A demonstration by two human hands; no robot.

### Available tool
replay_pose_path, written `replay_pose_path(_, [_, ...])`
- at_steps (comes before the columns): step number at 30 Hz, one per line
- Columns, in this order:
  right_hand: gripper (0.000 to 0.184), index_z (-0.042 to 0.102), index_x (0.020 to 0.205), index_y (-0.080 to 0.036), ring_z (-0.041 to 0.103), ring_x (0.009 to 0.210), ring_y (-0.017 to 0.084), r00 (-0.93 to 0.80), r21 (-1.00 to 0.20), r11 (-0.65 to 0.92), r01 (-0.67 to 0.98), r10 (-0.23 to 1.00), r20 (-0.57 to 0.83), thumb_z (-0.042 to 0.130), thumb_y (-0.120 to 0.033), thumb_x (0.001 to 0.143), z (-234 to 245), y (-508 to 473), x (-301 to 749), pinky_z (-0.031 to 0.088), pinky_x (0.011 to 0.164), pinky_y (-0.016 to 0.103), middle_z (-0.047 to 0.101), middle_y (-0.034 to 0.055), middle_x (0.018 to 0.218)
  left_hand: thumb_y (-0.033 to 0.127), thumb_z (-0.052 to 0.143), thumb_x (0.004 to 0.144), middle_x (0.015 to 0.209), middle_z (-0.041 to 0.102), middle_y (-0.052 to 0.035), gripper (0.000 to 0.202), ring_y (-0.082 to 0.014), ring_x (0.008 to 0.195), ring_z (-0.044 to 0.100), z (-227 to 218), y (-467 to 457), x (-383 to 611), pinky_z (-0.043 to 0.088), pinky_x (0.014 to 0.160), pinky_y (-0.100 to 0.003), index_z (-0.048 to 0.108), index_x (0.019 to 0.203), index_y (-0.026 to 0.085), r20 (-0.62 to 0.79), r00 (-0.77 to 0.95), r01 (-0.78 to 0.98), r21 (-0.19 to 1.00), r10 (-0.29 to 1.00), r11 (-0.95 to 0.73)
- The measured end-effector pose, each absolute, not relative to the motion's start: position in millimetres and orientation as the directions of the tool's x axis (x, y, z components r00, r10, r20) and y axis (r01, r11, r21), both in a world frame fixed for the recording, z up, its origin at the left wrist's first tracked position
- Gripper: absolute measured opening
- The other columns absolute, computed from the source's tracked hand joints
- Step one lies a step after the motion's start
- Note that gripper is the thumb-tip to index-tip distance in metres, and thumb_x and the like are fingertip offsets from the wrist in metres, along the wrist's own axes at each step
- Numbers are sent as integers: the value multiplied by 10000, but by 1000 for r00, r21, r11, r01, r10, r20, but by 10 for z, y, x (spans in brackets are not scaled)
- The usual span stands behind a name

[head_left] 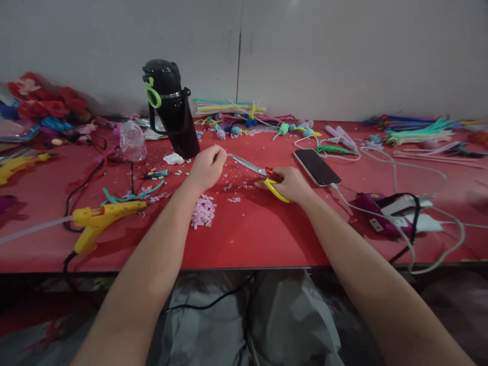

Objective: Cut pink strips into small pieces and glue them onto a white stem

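My right hand (292, 184) grips a pair of scissors (249, 165) by its yellow and red handles. The silver blades point left and look closed or nearly so. Right at their tips is my left hand (209, 166), its fingers curled in a pinch; whatever they hold is hidden or too small to make out. Below the left hand lies a heap of short lilac pieces (203, 211), cut pipe cleaner by their look. Lilac bits and fluff (233, 199) are scattered on the red table (244, 239) under the blades.
A black flask (171, 109) stands behind my left hand. To the left lies a yellow glue gun (102, 218) with its cord. A phone (317, 166) on a white cable and a purple power strip (385, 216) are on the right. Pipe cleaners (419, 130) line the back.
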State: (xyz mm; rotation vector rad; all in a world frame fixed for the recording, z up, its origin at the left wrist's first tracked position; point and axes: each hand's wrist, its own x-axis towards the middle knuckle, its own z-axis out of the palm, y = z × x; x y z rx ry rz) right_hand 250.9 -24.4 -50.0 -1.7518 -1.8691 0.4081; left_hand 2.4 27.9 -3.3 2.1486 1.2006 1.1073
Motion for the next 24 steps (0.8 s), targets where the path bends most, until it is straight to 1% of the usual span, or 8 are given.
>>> replay_pose_path(6, [658, 413, 585, -196, 294, 606, 110, -11, -556, 108, 824, 985, 174, 672, -799, 649, -511, -227, 2514, 208, 546, 291, 318, -36, 606, 250, 441, 925, 662, 488, 1, 235, -139, 655, 447, -42, 270, 24, 344, 638, -303, 439, 696, 197, 430, 317, 513, 672, 846, -534])
replay_pose_path(11, [670, 394, 583, -203, 279, 596, 109, -5, -564, 97, 820, 987, 162, 667, -813, 636, -507, -224, 2516, 196, 543, 297, 295, -42, 596, 248, 445, 927, 663, 471, 7, 233, -136, 652, 442, -48, 266, 17, 338, 636, -304, 449, 700, 194, 435, 321, 511, 669, 841, -541])
replay_pose_path(18, [678, 393, 586, -205, 279, 605, 111, 4, -560, 87, 824, 987, 160, 645, -832, 639, -488, -234, 2499, 197, 556, 300, 317, -34, 602, 240, 451, 928, 669, 478, 8, 232, -135, 659, 451, -50, 285, 12, 339, 648, -303, 449, 701, 192, 437, 324, 524, 655, 839, -544])
replay_pose_path(24, [696, 403, 589, -202, 291, 601, 114, 3, -557, 89, 826, 987, 161, 633, -859, 626, -487, -227, 2504, 205, 547, 298, 339, -28, 602, 233, 447, 932, 678, 484, 5, 229, -138, 669, 459, -33, 266, 20, 348, 659, -305, 453, 707, 193, 420, 323, 514, 675, 848, -530])
